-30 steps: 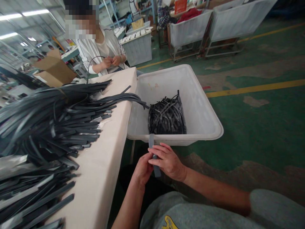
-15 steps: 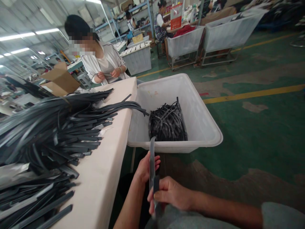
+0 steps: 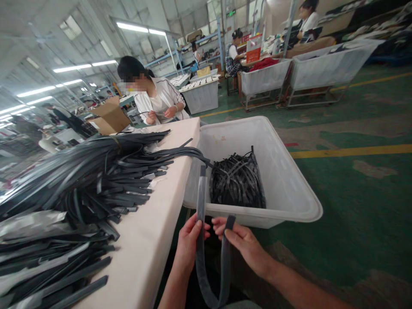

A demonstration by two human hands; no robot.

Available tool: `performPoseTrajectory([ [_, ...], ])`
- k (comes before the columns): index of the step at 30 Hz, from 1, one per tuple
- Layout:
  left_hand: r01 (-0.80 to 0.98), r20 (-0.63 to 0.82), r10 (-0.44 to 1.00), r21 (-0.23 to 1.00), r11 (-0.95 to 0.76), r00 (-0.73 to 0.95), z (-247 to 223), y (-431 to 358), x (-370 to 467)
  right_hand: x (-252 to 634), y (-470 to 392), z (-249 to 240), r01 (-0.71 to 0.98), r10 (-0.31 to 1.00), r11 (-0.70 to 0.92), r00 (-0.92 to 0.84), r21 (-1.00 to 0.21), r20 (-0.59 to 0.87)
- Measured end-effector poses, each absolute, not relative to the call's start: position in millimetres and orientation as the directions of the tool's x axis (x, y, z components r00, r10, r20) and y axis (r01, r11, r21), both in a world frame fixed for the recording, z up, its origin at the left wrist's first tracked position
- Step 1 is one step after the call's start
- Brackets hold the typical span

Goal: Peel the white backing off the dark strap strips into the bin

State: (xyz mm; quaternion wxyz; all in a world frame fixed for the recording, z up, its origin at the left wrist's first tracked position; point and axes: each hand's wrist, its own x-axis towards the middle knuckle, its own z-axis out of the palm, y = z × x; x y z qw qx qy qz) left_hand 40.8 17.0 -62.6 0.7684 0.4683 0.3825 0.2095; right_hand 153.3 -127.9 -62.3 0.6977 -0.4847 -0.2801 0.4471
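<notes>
A flat dark strap (image 3: 201, 257) hangs in a U between my two hands. My left hand (image 3: 190, 234) pinches one side of it between thumb and fingers, with that end standing up above the hand. Near the strap's other end, my right hand (image 3: 242, 240) grips it, and a short tip pokes out over the thumb. Beyond my hands is a white plastic bin (image 3: 283, 171) with a heap of dark straps (image 3: 236, 182) inside. To my left, a thick pile of similar straps (image 3: 80, 176) lies on a pale-covered table (image 3: 141, 244).
Across the table a co-worker (image 3: 157, 103) in a white jacket handles a thin dark piece. A cardboard box (image 3: 112, 116) stands behind the pile. Wheeled white carts (image 3: 265, 83) and other seated people are further back on the green floor (image 3: 363, 206).
My hands have moved apart, and the strap now hangs in an open loop between them. My right hand has risen to the right. The view has shifted, so the surroundings sit lower and further right.
</notes>
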Motion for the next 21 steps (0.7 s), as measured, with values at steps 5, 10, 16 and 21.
performPoseTrajectory([
  [5, 0.136, -0.424, 0.651, 0.885, 0.445, 0.63, -68, -14, -1, 198, -102, -52, -0.39, 0.882, 0.231, 0.47, -0.891, 0.023],
  [10, 0.169, -0.396, 0.627, 0.905, 0.391, 0.671, -68, -36, -24, 203, -76, -44, -0.591, 0.925, 0.233, 0.379, -0.772, -0.011],
  [16, 0.182, -0.304, 0.628, 0.95, 0.253, 0.716, -48, -33, -39, 182, -75, -27, -0.434, 0.892, 0.264, 0.449, -0.861, 0.048],
  [21, -0.079, 0.098, 0.674, 0.995, -0.058, 0.732, -7, -33, -15, 157, -85, -9, 0.091, 0.921, 0.157, 0.346, -0.983, 0.179],
])
